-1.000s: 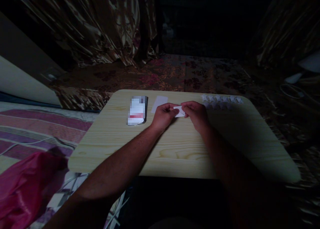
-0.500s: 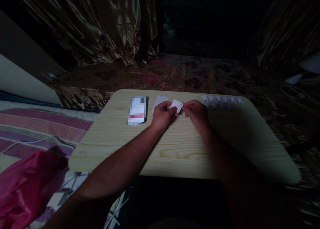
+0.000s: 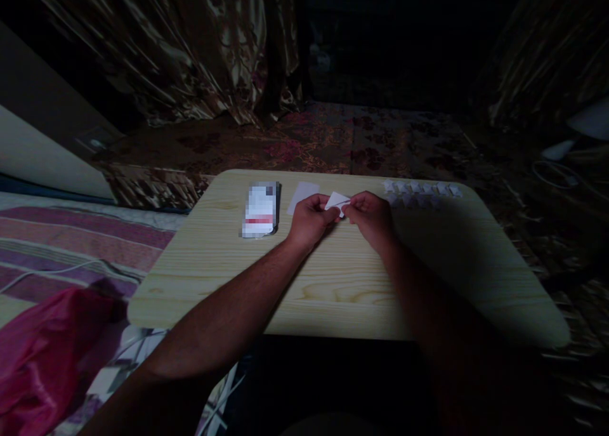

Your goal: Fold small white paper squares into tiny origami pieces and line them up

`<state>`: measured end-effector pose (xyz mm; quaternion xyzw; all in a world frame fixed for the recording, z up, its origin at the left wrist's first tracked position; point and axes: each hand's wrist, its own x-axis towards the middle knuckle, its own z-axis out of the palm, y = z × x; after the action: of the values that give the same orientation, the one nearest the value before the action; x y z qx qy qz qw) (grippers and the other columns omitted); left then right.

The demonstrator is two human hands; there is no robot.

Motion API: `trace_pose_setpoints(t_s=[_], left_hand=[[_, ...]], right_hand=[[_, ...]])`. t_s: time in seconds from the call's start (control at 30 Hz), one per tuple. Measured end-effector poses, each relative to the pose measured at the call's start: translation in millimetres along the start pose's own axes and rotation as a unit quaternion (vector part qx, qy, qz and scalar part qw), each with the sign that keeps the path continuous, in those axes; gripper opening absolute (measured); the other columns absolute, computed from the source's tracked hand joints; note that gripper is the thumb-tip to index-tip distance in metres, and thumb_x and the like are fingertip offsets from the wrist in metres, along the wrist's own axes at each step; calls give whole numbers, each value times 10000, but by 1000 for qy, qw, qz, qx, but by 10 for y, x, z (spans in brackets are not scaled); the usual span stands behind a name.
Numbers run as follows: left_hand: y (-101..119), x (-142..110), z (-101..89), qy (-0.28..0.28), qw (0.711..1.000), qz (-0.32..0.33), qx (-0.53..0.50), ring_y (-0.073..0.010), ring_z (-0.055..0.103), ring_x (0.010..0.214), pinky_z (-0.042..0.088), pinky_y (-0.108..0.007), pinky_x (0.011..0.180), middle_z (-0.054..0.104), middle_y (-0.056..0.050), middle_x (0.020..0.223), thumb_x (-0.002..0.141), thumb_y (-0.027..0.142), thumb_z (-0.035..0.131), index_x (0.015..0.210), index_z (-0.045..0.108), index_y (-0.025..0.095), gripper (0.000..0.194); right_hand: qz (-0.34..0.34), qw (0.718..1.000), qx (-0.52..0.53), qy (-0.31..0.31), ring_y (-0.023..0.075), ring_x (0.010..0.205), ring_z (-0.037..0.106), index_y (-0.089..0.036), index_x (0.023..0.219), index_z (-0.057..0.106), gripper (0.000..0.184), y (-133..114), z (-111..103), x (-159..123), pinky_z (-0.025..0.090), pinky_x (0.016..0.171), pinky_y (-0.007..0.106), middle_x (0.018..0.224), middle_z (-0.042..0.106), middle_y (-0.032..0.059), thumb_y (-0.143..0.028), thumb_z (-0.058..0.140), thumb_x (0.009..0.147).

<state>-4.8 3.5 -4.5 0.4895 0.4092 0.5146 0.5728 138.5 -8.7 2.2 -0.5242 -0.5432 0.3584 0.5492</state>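
We see two hands meeting over the far middle part of a pale, wood-grained bench [image 3: 209, 284]. The left hand [image 3: 308, 220] grips a small folded white paper [image 3: 337, 199] by its left side, the thumb lying on top. The right hand [image 3: 372, 215] is closed on the right side of the same paper, pinching it with the thumb on its face; a dark slanting line crosses that face between the two grips. We cannot tell whether the paper touches the bench. Just beyond the left hand lies a flat white sheet [image 3: 304, 191], partly hidden by that hand. Farther left we note a slim rectangular object [image 3: 261, 209], its upper face obscured by pixelation. At the far right of the bench, small folded white pieces form a far row [image 3: 415, 187] and, just nearer to us, a dimmer near row [image 3: 408, 201]. To the left of the bench we find a striped bed cover [image 3: 80, 223], a thin white cable [image 3: 61, 271] across it, and, nearer, a crumpled pink cloth [image 3: 40, 360]. Patterned curtains [image 3: 228, 42] hang beyond the bench at the far left.
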Motion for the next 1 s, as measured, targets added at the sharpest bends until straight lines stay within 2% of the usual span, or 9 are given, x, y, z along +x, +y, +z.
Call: trace_pose_setpoints(t_s=[0.3, 0.47, 0.63, 0.87, 1.0], left_hand=[[-45, -6, 2, -60, 997, -43, -1, -83, 530, 458, 339, -194, 419, 653, -32, 623, 676, 330, 749, 787, 643, 129, 253], [-14, -14, 8, -51, 997, -57, -22, -79, 544, 460, 345, -187, 414, 641, -23, 618, 666, 296, 745, 761, 642, 125, 222], [4, 1, 5, -54, 994, -68, -59, -70, 530, 456, 350, -188, 417, 632, -18, 627, 664, 237, 715, 742, 633, 117, 166], [31, 16, -4, -69, 989, -79, -102, -61, 492, 428, 324, -192, 403, 606, -5, 576, 641, 216, 701, 707, 621, 113, 146], [33, 15, -1, -71, 989, -75, -105, -60, 498, 444, 334, -192, 415, 622, -16, 593, 645, 215, 697, 704, 627, 108, 141]], right_hand=[[-15, 999, -30, 0, 133, 583, 598, -199, 761, 617, 103, -38, -26, -30, 460, 537, 244, 675, 657, 0, -287, 642, 715], [-47, 998, -43, 1, 135, 595, 599, -210, 790, 629, 93, 31, -3, -29, 459, 543, 242, 669, 647, -10, -289, 622, 743], [-93, 993, -66, -6, 155, 703, 629, -220, 802, 647, 75, 89, -14, -24, 493, 637, 269, 775, 676, 11, -272, 619, 756], [-85, 992, -82, -43, 165, 717, 640, -232, 839, 653, 94, 91, -41, -39, 508, 667, 285, 799, 679, 16, -300, 609, 792], [-117, 986, -114, -43, 167, 736, 636, -237, 829, 664, 89, 69, -48, -51, 509, 707, 297, 833, 680, 20, -282, 590, 811]])
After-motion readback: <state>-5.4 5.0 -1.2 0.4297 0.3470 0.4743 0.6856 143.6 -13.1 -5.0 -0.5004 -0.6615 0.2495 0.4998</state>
